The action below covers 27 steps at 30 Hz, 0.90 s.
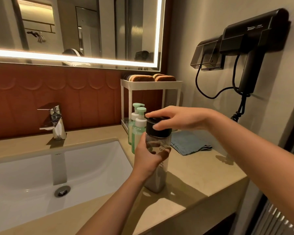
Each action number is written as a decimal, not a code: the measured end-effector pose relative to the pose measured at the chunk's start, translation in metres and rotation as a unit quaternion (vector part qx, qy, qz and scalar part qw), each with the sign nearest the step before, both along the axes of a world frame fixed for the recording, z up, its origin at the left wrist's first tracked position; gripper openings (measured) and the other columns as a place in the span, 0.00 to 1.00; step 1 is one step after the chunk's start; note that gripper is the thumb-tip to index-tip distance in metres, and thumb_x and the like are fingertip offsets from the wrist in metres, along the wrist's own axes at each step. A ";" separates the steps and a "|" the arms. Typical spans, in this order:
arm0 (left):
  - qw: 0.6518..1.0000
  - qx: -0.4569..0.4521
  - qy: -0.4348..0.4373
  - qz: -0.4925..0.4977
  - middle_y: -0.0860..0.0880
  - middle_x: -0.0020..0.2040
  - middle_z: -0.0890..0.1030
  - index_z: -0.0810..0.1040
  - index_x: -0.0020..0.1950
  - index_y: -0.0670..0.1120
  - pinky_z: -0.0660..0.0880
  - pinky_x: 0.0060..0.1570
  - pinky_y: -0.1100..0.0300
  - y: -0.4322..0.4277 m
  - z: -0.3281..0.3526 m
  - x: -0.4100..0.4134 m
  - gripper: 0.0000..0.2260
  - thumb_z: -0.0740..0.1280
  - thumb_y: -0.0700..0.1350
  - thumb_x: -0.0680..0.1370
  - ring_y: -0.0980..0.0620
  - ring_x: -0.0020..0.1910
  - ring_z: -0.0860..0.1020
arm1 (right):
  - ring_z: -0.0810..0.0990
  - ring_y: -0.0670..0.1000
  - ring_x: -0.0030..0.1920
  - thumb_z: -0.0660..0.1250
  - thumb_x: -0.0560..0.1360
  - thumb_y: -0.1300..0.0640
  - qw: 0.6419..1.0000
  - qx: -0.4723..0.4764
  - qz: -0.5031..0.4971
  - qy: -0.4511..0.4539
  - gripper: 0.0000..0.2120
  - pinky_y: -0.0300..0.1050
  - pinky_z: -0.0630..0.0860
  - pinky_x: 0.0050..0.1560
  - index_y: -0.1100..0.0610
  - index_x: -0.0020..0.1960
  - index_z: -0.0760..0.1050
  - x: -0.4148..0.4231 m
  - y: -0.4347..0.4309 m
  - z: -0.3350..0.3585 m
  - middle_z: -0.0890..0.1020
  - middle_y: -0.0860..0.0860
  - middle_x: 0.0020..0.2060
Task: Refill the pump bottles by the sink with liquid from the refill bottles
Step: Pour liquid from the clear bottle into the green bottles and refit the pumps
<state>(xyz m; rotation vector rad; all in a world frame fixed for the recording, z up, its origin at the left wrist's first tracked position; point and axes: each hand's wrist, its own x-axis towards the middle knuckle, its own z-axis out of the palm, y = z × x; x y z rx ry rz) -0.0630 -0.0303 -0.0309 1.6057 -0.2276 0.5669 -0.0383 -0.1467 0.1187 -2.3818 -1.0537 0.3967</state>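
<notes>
Holding 1 refill bottle (157, 177), left hand (147, 159), right hand (177, 119) atop, 2 pump bottles (139, 133)

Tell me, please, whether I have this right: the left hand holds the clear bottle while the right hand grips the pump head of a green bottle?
Not quite. The head view shows the right hand gripping the black cap of the clear bottle, not a pump head; the green pump bottles stand untouched behind. The left hand does hold the clear bottle.
</notes>
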 end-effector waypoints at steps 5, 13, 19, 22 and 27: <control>1.000 0.004 -0.008 0.002 0.52 0.54 0.79 0.69 0.57 0.58 0.76 0.49 0.64 0.000 0.000 0.000 0.25 0.76 0.41 0.67 0.56 0.55 0.77 | 0.76 0.46 0.49 0.66 0.71 0.40 0.973 -0.083 -0.032 -0.213 0.28 0.32 0.73 0.38 0.53 0.67 0.71 -0.006 0.007 0.002 0.79 0.50 0.55; 1.000 -0.012 0.016 0.000 0.52 0.54 0.78 0.66 0.58 0.61 0.74 0.49 0.63 -0.002 0.002 -0.001 0.27 0.76 0.44 0.68 0.55 0.54 0.77 | 0.69 0.47 0.29 0.46 0.72 0.29 0.798 -0.153 -0.172 -0.557 0.34 0.40 0.62 0.27 0.56 0.31 0.71 -0.015 0.037 -0.026 0.72 0.49 0.27; 1.000 -0.001 0.009 -0.010 0.54 0.57 0.77 0.66 0.62 0.59 0.74 0.51 0.65 0.000 0.002 -0.002 0.27 0.75 0.46 0.68 0.57 0.56 0.76 | 0.66 0.52 0.65 0.60 0.76 0.42 0.976 0.015 -0.112 -0.186 0.29 0.50 0.69 0.62 0.54 0.72 0.58 -0.013 0.036 -0.022 0.61 0.52 0.71; 1.000 0.003 0.023 -0.007 0.51 0.58 0.77 0.66 0.64 0.55 0.75 0.56 0.56 0.000 0.002 0.000 0.29 0.75 0.43 0.68 0.53 0.58 0.76 | 0.70 0.47 0.58 0.59 0.78 0.48 0.999 0.005 -0.037 -0.021 0.21 0.37 0.72 0.49 0.50 0.70 0.61 -0.010 0.013 -0.006 0.68 0.50 0.63; 1.000 0.002 0.023 -0.004 0.51 0.56 0.77 0.67 0.61 0.56 0.75 0.57 0.54 0.001 0.001 0.000 0.28 0.75 0.39 0.68 0.52 0.58 0.75 | 0.74 0.45 0.54 0.64 0.76 0.51 0.995 -0.024 0.000 -0.099 0.22 0.34 0.75 0.43 0.51 0.69 0.68 -0.009 -0.005 0.004 0.75 0.48 0.59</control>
